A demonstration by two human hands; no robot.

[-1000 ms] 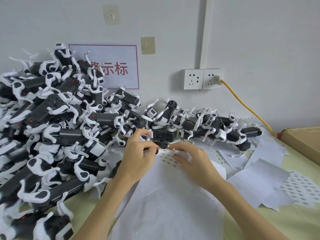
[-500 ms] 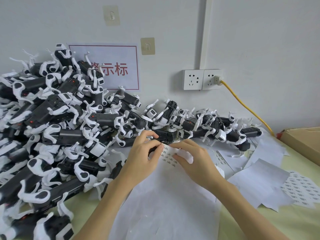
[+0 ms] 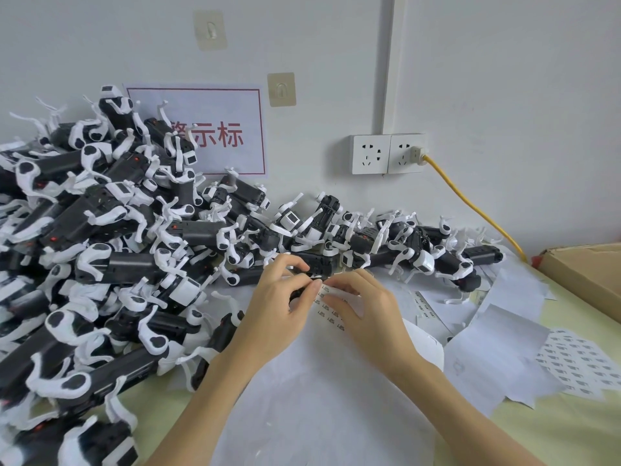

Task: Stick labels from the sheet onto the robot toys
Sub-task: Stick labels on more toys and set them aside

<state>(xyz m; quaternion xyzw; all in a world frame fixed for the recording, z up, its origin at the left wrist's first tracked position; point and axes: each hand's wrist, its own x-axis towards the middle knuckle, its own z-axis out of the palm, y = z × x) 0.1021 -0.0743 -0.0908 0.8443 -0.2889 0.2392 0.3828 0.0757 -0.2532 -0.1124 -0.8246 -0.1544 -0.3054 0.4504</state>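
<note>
A label sheet [image 3: 331,306] lies mid-table, its long axis running near to far, the far edge curled up. The left hand [image 3: 282,306] pinches that edge; the right hand [image 3: 364,309] grips the sheet just beside it. Robot toys [image 3: 100,264] — black and white — heap at left and behind the hands. Backing papers [image 3: 497,361] and a cardboard box [image 3: 584,274] sit right.

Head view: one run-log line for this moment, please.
phase: peeling label | left hand: pinching at label sheet edge | right hand: holding label sheet | robot toys: piled left | label on toy: not yet
</note>
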